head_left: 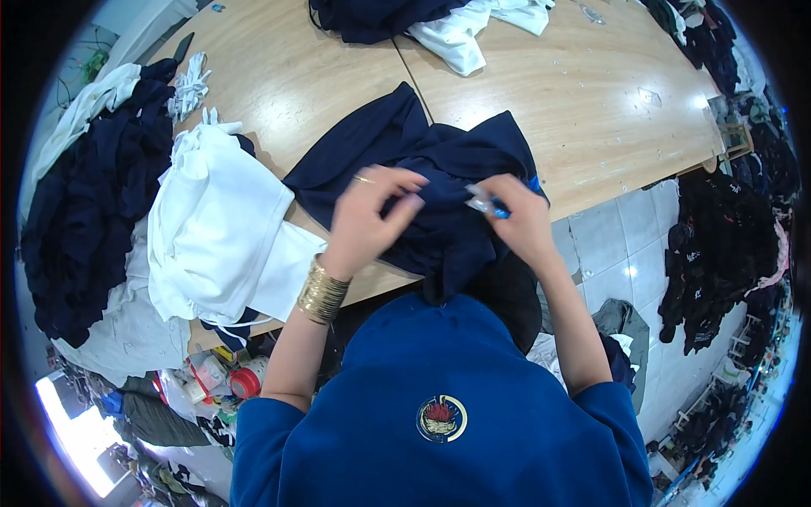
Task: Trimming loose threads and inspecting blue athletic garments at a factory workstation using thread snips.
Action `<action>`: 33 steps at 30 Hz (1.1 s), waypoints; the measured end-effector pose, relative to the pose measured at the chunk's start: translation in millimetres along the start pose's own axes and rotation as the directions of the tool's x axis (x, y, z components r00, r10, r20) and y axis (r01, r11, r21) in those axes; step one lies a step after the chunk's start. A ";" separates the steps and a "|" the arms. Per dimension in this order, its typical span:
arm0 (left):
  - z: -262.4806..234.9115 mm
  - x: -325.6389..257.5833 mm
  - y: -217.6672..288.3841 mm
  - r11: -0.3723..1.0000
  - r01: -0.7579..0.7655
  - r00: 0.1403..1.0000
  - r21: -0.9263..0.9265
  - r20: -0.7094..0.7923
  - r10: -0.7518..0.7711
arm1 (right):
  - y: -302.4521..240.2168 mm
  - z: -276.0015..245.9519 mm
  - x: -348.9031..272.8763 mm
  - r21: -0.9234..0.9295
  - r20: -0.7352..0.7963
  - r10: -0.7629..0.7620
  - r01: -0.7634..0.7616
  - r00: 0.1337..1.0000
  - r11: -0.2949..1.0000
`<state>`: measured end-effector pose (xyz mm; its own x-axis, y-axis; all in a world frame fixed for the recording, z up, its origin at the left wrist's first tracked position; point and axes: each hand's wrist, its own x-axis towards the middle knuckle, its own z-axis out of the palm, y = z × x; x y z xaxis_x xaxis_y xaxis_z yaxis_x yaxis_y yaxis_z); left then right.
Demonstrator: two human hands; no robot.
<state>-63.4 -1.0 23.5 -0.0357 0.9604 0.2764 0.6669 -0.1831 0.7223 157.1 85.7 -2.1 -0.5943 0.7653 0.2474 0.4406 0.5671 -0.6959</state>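
Loosely curled right fingers (510, 189) round tool (500, 210)

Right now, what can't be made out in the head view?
Head view:
Small blue-and-silvery item: blurred, partly covered by the right hand; kind unclear.
Crumpled navy fabric: left hand blurred over it, contact unclear.
Dark navy cloth bundle: cut off by upper edge.

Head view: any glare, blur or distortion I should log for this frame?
In the head view, the left hand and right hand look slightly blurred; in the head view, the bright opening at lower left is blown out, and glare spots the floor tiles; in the head view, the table edges bend toward the dark rim.
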 end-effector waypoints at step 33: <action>-2.6 21.7 6.9 0.258 0.273 0.899 -0.927 0.151 -0.411 | -23.9 35.4 2.3 0.369 -0.158 0.269 -0.196 0.950 0.908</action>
<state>-61.6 18.0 36.1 -0.1939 0.9704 -0.1439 -0.5271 0.0207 0.8496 121.3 63.1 -8.8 -0.3402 0.9276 0.1542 0.2679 0.2528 -0.9297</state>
